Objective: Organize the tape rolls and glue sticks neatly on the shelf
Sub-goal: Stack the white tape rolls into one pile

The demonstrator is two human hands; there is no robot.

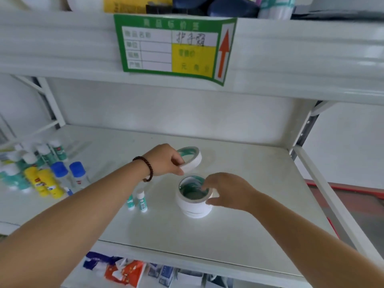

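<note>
A white shelf board (239, 235) holds a stack of white tape rolls with green cores (194, 206) near its middle. My right hand (226, 191) grips the top roll of that stack, fingers inside the core and thumb on the outer wall. Just behind it, my left hand (164, 160) holds a single white tape roll (192, 157), tilted and lifted slightly off the board. Two small green-and-white glue sticks (138, 201) stand left of the stack. Further left stand several glue sticks and bottles (44, 173) in yellow, blue-capped and green kinds.
An upper shelf edge with a green and yellow price label (172, 46) hangs close overhead. A metal upright (305, 129) borders the right side. Packaged goods (124, 271) lie on the shelf below.
</note>
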